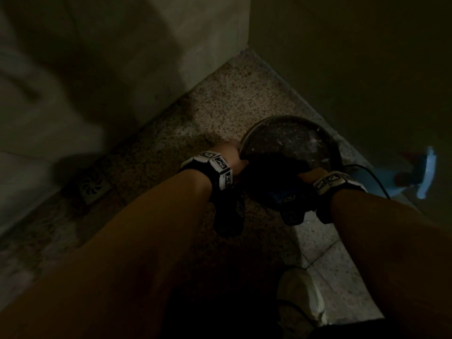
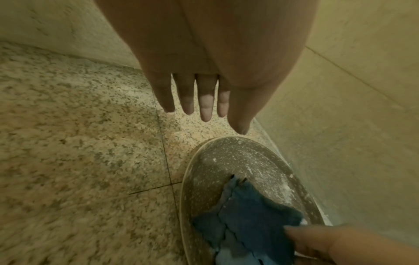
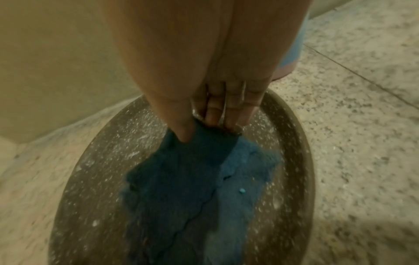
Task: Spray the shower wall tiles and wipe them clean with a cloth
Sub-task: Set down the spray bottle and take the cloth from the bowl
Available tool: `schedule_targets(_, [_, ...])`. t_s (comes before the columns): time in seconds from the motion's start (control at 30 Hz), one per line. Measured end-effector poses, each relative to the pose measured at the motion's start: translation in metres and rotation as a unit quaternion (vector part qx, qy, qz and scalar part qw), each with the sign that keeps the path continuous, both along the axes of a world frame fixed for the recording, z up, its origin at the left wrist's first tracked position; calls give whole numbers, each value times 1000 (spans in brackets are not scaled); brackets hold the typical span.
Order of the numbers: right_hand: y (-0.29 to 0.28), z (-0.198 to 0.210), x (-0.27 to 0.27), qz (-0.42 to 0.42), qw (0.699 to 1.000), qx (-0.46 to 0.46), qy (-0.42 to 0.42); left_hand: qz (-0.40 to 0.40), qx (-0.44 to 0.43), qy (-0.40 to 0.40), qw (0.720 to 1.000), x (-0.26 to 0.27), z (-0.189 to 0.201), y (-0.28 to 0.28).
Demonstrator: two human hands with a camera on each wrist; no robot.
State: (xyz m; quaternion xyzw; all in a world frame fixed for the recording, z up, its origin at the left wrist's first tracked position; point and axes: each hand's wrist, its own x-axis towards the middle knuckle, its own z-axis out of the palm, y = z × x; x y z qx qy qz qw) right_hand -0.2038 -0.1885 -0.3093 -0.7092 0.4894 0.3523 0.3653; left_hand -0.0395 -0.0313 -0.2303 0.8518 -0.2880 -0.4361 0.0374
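A round grey basin [image 1: 281, 117] [image 2: 188, 179] [image 3: 310, 179], speckled white inside, sits on the floor in the corner of two tiled walls [image 1: 171, 45]. A wet dark-blue cloth [image 3: 181, 188] [image 2: 244, 215] lies in it. My right hand [image 3: 204, 132] [image 1: 310, 174] [image 2: 328, 240] pinches the cloth's near edge between thumb and fingers. My left hand [image 2: 213, 107] [image 1: 230, 150] hangs beside the basin's left rim with straight fingers, holding nothing. A light-blue spray bottle [image 1: 415, 174], blurred, is on the floor to the right of the basin.
The floor is speckled granite tile [image 2: 79, 143]. A square floor drain [image 1: 91, 185] sits at the left wall. A thin black cable [image 1: 367, 171] runs past the basin's right side. A pale shoe [image 1: 298, 294] stands near the bottom. The scene is dim.
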Motion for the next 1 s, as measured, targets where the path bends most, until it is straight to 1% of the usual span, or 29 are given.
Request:
schedule_targets(0.07, [0,-2,2,-2,1000,-3,4,6,-4,-5,1000,0,-1,1])
schedule_targets(0.1, [4,2,4,-17,1000,-3,1,7,-4,-9,1000,1,0,2])
schedule_targets(0.13, [5,-4,5,-62,998,-14,-13,10,-6,-11,1000,1,0,3])
schedule_targets(0.2, [11,-10,12,-102,994,-23,-14,13,-6,-9,1000,3,3,4])
schedule_targets(0.23, [14,-3,16,-95,995,-32,-7,13,-1,-8,1000,4,3,5])
schedule_targets(0.27, [15,-3,17,-104,993,-47,-14,15,-2,-9,1000,5,5,6])
schedule_targets(0.33, [20,11,23,-102,993,-51,-34,19,-5,-13,1000,7,11,8])
schedule_targets(0.4, [22,22,26,-68,996,-38,-51,19,-9,-21,1000,9,16,11])
schedule_targets(0.5, [28,45,31,-47,997,-24,-63,18,-19,-36,999,11,29,13])
schedule_targets(0.6, [30,69,37,-44,995,-10,-85,21,-35,-54,998,16,44,18])
schedule_targets(0.77, [30,124,58,-39,986,-17,-160,10,-57,-100,993,31,82,30])
schedule_targets(0.87, [28,162,73,-52,973,-21,-222,10,-81,-133,988,43,115,37])
schedule_targets(0.93, [28,189,85,-82,960,-21,-267,22,-105,-144,984,53,137,41])
schedule_targets(1.0, [29,218,97,-125,939,-13,-319,46,-138,-140,979,64,158,45])
